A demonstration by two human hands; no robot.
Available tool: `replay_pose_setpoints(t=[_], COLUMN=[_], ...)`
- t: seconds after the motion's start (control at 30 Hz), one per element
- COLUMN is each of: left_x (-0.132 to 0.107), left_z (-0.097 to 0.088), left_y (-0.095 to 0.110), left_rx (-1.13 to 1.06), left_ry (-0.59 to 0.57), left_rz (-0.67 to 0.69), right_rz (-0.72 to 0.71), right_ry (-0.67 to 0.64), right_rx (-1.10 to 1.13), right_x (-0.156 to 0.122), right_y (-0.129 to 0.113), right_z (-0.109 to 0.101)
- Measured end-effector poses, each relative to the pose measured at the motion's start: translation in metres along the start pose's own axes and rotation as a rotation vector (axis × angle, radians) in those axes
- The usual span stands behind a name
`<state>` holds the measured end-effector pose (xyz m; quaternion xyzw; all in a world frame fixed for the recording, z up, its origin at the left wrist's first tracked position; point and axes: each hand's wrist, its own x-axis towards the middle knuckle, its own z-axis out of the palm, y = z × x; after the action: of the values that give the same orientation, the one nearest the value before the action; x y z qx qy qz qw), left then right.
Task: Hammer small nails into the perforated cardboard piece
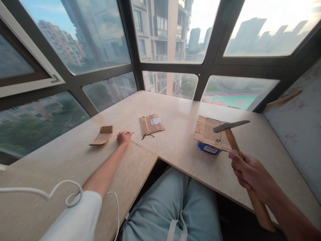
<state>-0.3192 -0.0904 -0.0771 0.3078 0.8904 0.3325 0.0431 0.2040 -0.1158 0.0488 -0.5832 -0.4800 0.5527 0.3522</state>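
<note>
My right hand (247,172) is closed round the wooden handle of a hammer (232,129), whose metal head is raised over a flat piece of brown cardboard (209,132) lying on a blue box (209,149). My left hand (123,137) rests on the wooden table (175,154), fingers pinched on something thin and small, perhaps a nail. A folded cardboard piece (102,135) lies just left of that hand. A brown packet with a white label (151,124) lies to its right, with a few thin dark nails beside it.
The L-shaped table sits in a corner of tall windows (173,31). A white cable (62,194) runs across the near left of the table. A wooden stick (284,98) leans at the far right by a pale padded surface (301,130). My legs are under the gap.
</note>
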Motion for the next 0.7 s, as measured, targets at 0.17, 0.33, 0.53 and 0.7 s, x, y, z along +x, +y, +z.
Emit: replay_pose_setpoints(t=[0.17,0.33,0.53,0.7], left_x=[-0.004,-0.025,-0.058,-0.084], left_z=[-0.003,-0.009,-0.016,-0.004], left_y=[0.008,0.043,0.107,0.158], left_rx=[-0.297,-0.628,-1.258,-1.252], left_ry=[-0.058,-0.214,-0.571,-0.778], left_rz=[0.004,0.015,-0.238,-0.284], right_rz=[0.011,0.032,0.038,0.037], right_ry=[-0.004,0.025,0.054,0.063], right_rx=[-0.007,0.008,-0.011,-0.001], right_x=[0.0,0.003,0.004,0.004], right_y=[-0.002,-0.003,0.001,0.004], right_z=[-0.001,0.001,-0.002,-0.008])
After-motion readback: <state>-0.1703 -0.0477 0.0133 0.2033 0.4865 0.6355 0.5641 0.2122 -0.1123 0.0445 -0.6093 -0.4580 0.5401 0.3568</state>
